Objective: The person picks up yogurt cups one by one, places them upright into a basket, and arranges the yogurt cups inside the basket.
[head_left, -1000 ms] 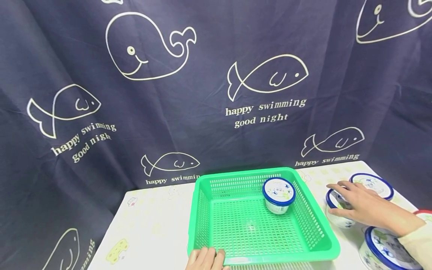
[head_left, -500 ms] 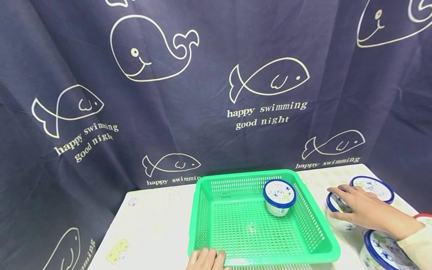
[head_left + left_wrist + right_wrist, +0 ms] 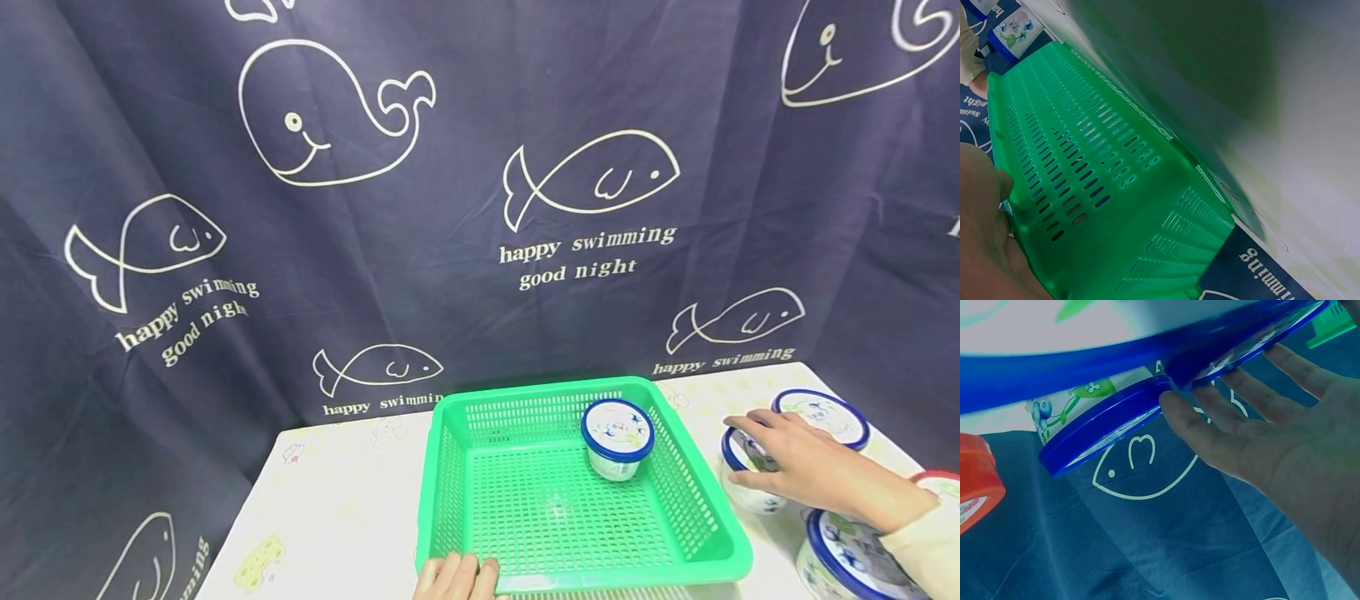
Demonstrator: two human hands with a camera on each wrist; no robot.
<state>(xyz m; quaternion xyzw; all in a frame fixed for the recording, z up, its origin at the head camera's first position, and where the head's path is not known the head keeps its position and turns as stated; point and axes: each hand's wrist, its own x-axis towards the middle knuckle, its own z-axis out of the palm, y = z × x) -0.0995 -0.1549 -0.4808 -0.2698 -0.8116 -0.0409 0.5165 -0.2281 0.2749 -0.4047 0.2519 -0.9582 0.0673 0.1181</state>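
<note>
My left hand [image 3: 457, 577] grips the near rim of a green plastic basket [image 3: 600, 575], fingers over the edge. A white tub [image 3: 618, 442] with a blue lid stands upright inside, towards the back right corner. My right hand [image 3: 810, 462] reaches over another blue-lidded tub [image 3: 738, 496], right of the basket. Its fingers are extended and spread, partly covering the lid. In the right wrist view the fingertips lie along the edge of that lid [image 3: 1247, 350].
A larger blue-lidded tub [image 3: 855, 558] stands near the right forearm, and another one [image 3: 828, 417] is behind the hand. A red-lidded tub [image 3: 941, 483] sits at the right edge. A dark curtain [image 3: 450, 250] with fish drawings hangs behind the white table [image 3: 330, 508].
The view shifts slightly. Both hands, the basket and the tubs keep their places.
</note>
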